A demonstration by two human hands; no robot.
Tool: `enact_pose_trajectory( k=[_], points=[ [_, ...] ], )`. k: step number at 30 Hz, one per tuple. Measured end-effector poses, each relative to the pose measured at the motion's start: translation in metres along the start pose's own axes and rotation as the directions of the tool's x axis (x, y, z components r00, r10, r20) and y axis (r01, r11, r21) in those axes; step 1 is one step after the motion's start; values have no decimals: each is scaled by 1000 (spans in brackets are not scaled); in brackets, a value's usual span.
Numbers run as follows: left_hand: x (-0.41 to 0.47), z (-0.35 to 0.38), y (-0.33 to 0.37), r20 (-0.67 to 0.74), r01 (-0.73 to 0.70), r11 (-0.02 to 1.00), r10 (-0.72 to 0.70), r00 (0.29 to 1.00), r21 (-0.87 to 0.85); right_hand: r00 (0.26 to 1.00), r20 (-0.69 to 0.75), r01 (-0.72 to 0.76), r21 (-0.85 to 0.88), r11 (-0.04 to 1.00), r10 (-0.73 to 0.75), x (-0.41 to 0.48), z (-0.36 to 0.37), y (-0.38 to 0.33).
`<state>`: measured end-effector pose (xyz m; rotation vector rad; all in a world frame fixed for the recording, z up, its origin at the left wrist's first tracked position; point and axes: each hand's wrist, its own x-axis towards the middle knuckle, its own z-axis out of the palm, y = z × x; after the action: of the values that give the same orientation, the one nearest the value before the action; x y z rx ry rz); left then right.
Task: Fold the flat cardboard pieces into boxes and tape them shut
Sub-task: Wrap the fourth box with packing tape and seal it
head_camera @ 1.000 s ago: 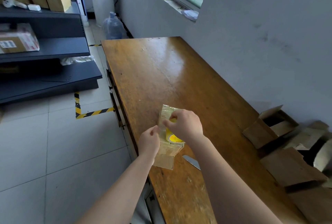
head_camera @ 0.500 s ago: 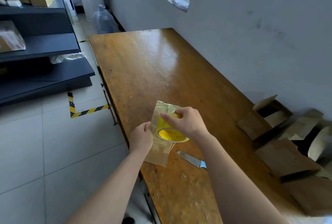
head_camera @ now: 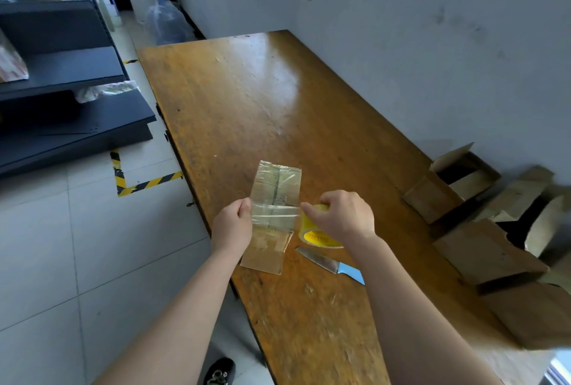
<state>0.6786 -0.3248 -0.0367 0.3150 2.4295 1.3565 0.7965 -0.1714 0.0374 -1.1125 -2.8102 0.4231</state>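
The cardboard piece (head_camera: 276,196) I am taping is glossy with tape. I hold it just above the near edge of the table (head_camera: 247,100), at the table's 9 o'clock side. Its long axis runs roughly 12 to 6 o'clock, leaning a little toward 1 at the far end.

My left hand (head_camera: 233,225) is at the piece's 9 o'clock, fingers curled, with the thumb pinching the left edge about halfway along. My right hand (head_camera: 343,214) is at its 3 o'clock, curled over the yellow tape roll (head_camera: 319,236), which sits just beside the right edge.

A strip of tape (head_camera: 275,209) stretches between the hands. It runs 9 to 3, square across the long axis. I cannot tell whether its free end is under my left thumb or already stuck down.

That crossing is what matters next. I judge the roll has to keep travelling toward 3 and wrap round the right edge while the left hand anchors the piece. The right hand is nearer the roll and also the knife (head_camera: 332,265), which lies on the table at 5 o'clock from the piece with its blade pointing toward 10.

Further out at 3 o'clock an open box (head_camera: 448,187) stands against the wall, with more folded cartons (head_camera: 485,251) heaped beside it. A dark shelf (head_camera: 61,72) stands at 10 o'clock across the floor.
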Motion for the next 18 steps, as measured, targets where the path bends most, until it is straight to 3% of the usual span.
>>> enact_pose_trajectory(
  k=[15,18],
  points=[
    [-7,2,5,-61,-3,997,8,998,83,995,71,-74,89,993,67,-9,43,7],
    [-16,6,5,-5,-27,996,27,1000,83,994,82,-77,49,996,73,-7,43,2]
  ],
)
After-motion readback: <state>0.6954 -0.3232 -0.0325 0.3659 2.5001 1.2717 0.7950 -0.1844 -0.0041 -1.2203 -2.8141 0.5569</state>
